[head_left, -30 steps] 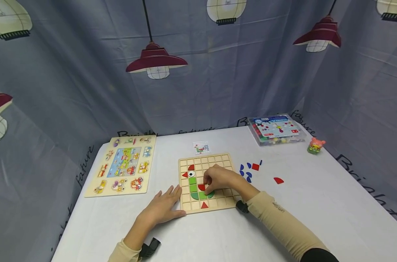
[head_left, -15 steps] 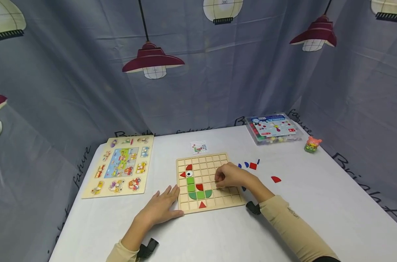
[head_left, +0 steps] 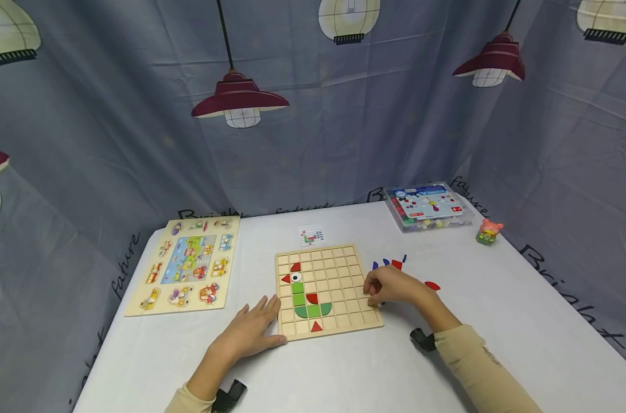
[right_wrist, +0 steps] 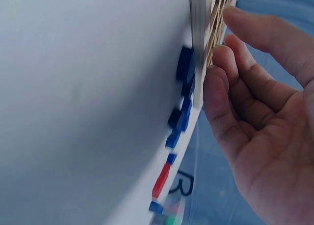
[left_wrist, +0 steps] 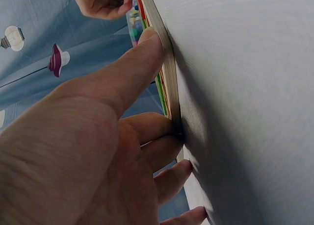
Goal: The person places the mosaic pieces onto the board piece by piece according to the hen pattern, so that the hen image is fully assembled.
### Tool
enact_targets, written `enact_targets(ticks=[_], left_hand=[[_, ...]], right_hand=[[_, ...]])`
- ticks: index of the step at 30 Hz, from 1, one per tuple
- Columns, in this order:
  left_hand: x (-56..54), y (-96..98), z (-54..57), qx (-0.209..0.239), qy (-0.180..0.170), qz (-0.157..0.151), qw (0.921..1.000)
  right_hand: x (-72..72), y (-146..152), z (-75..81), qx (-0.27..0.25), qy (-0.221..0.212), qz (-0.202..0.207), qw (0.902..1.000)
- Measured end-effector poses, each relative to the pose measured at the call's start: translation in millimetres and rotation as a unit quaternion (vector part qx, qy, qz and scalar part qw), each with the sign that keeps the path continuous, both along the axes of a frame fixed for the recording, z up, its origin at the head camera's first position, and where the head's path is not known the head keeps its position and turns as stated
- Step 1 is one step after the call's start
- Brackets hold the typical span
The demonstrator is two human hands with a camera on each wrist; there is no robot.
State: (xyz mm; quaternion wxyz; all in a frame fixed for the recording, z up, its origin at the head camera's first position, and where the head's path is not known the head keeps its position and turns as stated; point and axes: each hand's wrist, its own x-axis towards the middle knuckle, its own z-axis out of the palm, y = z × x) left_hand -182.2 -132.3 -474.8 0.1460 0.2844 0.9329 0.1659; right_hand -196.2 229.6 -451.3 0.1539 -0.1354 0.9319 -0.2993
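Note:
A wooden grid board (head_left: 338,287) lies on the table with a bird shape laid on its left side. The shape has an eye tile (head_left: 295,277), green squares (head_left: 298,299), a red quarter-circle piece (head_left: 311,298) and a red triangle (head_left: 316,326). Along the board's left edge rests my left hand (head_left: 247,334), fingers extended and thumb at the near corner. My right hand (head_left: 395,285) hovers at the board's right edge, fingers loosely bent and thumb apart, holding nothing in the right wrist view. Blue pieces (right_wrist: 185,65) lie beside the board, partly hidden by this hand in the head view.
Another red piece (head_left: 432,285) lies to the right. Behind the board is a small picture card (head_left: 311,235). A wooden picture puzzle (head_left: 152,281) sits at left; a clear plastic box (head_left: 428,207) and a small toy figure (head_left: 489,231) stand at back right.
My right hand has moved off the red quarter-circle piece, rightward across the board to its right edge. That piece stays on the board beside the green squares. My left hand keeps its place.

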Motion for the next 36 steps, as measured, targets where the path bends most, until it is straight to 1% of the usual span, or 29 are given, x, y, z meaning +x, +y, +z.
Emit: enact_targets(ticks=[5, 8, 12, 17, 20, 24, 29, 32, 36], left_hand=[[1.5, 0.2, -0.1, 0.004, 0.001, -0.001, 1.0000], [1.8, 0.3, -1.2, 0.004, 0.003, -0.002, 1.0000], [1.7, 0.5, -0.9, 0.004, 0.006, -0.003, 1.0000], [0.4, 0.5, -0.8, 0.003, 0.005, 0.002, 1.0000], [0.0, 0.4, -0.5, 0.003, 0.005, 0.001, 1.0000], [0.4, 0.1, 0.0, 0.005, 0.001, 0.001, 1.0000], [1.2, -0.1, 1.2, 0.007, 0.000, 0.001, 1.0000], [1.5, 0.2, 1.3, 0.006, 0.000, 0.002, 1.0000], [1.5, 0.6, 1.0, 0.003, 0.001, 0.001, 1.0000]], right_hand=[[6.9, 17.5, 2.5, 0.007, -0.001, -0.019, 0.9998], [10.7, 31.3, 5.9, 0.019, -0.005, -0.041, 0.9990], [14.4, 54.8, 10.2, 0.024, -0.015, -0.061, 0.9977], [16.7, 86.2, 13.7, 0.016, -0.030, -0.080, 0.9962], [17.8, 102.2, 13.5, 0.013, -0.040, -0.101, 0.9940], [20.0, 118.0, 10.1, 0.022, -0.049, -0.121, 0.9911], [22.5, 127.7, 4.9, 0.043, -0.044, -0.125, 0.9903], [23.9, 130.3, 2.3, 0.055, -0.035, -0.117, 0.9910], [25.7, 130.8, 1.0, 0.065, -0.031, -0.117, 0.9905]])
